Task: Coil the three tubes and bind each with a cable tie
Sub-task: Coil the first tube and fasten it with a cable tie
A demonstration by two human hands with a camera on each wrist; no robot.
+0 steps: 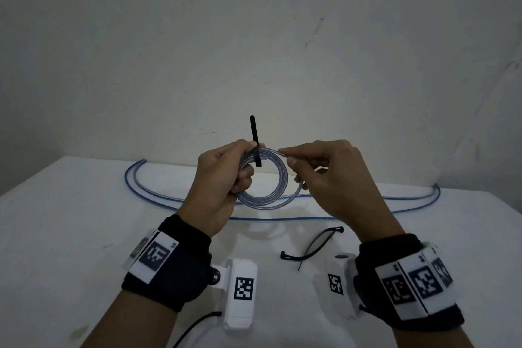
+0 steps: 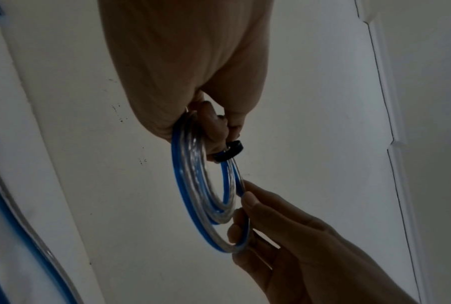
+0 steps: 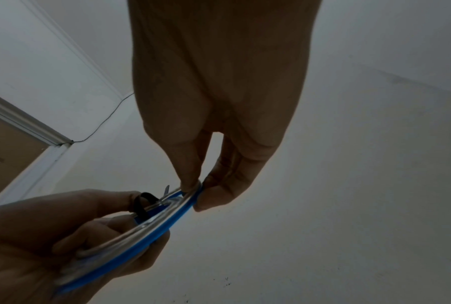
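Note:
A clear tube with a blue stripe is wound into a coil (image 1: 265, 178) held above the table. My left hand (image 1: 226, 175) grips the coil's left side (image 2: 190, 164) together with a black cable tie (image 1: 255, 144), whose tail sticks straight up. The tie wraps the coil (image 3: 144, 203) near my left fingers. My right hand (image 1: 310, 167) pinches the coil's right side (image 3: 190, 191) between thumb and fingers. Two more tubes (image 1: 158, 195) lie uncoiled in long arcs across the table behind my hands.
Two black cable ties (image 1: 313, 246) lie loose on the white table (image 1: 70, 220) between my wrists. A black cord (image 1: 195, 325) runs from the left wrist camera toward the table's near edge. A pale wall stands close behind the table.

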